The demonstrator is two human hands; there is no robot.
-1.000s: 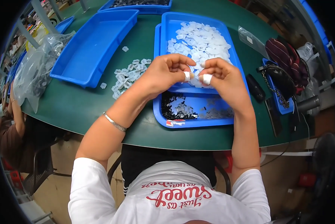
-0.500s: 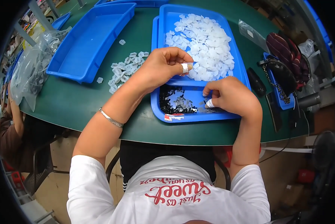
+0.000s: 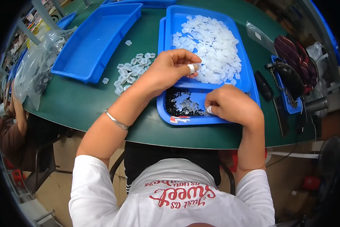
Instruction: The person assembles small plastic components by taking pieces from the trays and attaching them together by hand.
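**Small Parts, Scant Room for Error**

The left hand [image 3: 177,68] hangs over the far tray [image 3: 176,18], thumb and fingertips close together; whether they clamp anything, I cannot tell against the white pieces [image 3: 217,49] filling it. The right hand [image 3: 235,104] dips into the near tray [image 3: 204,120], right of the dark parts [image 3: 173,109], its fingertips hidden. White tape [image 3: 209,109] on that thumb (the left wears some too) might dull touch, causing a dropped or doubled part.
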